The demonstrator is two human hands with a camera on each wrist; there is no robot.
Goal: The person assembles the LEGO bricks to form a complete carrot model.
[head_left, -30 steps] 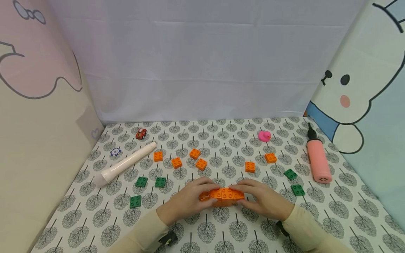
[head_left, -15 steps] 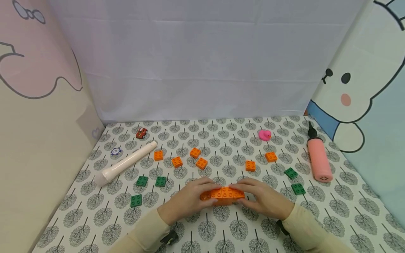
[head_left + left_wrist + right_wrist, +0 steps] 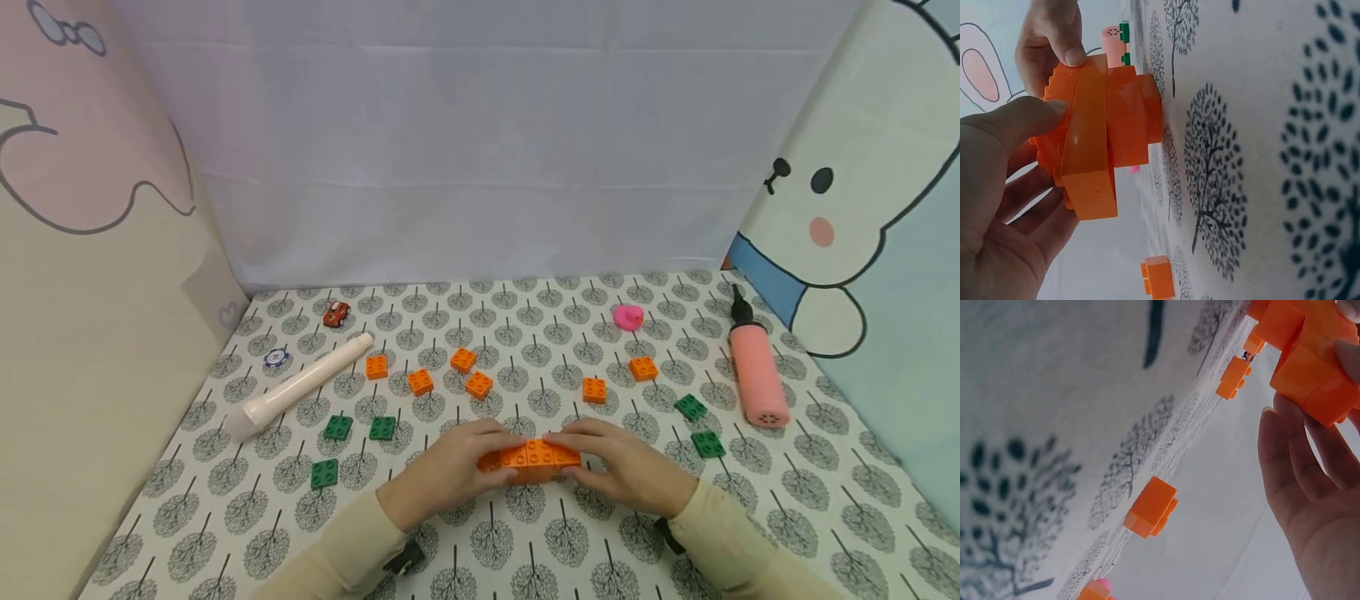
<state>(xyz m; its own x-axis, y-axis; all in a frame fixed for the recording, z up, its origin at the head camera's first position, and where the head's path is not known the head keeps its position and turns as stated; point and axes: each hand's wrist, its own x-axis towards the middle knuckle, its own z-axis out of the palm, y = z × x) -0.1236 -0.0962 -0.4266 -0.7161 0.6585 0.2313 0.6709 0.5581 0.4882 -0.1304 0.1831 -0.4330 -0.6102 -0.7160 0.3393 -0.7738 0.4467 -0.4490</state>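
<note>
A stack of orange toy building bricks (image 3: pixel 538 458) stands near the front middle of the table. My left hand (image 3: pixel 453 467) grips its left end, thumb on the near side and fingers over the far side. At the right end my right hand (image 3: pixel 626 468) pinches the stack the same way. In the left wrist view, the upper row of orange bricks (image 3: pixel 1088 150) overhangs the narrower bricks (image 3: pixel 1129 119) beneath it, and a thin slanted gap shows between the layers. The right wrist view shows the row's end brick (image 3: pixel 1310 375) between thumb and fingers.
Loose orange bricks (image 3: pixel 463 360) lie beyond the hands, with green bricks (image 3: pixel 338 427) to the left and more green ones (image 3: pixel 708 444) at right. A white tube (image 3: pixel 303 387), poker chip (image 3: pixel 276 357), toy car (image 3: pixel 337 313), pink duck (image 3: pixel 628 317) and pink pump (image 3: pixel 758 371) lie farther out.
Both hands keep their hold on the orange stack and barely move. The whole scene shifts very slightly in the head view.
</note>
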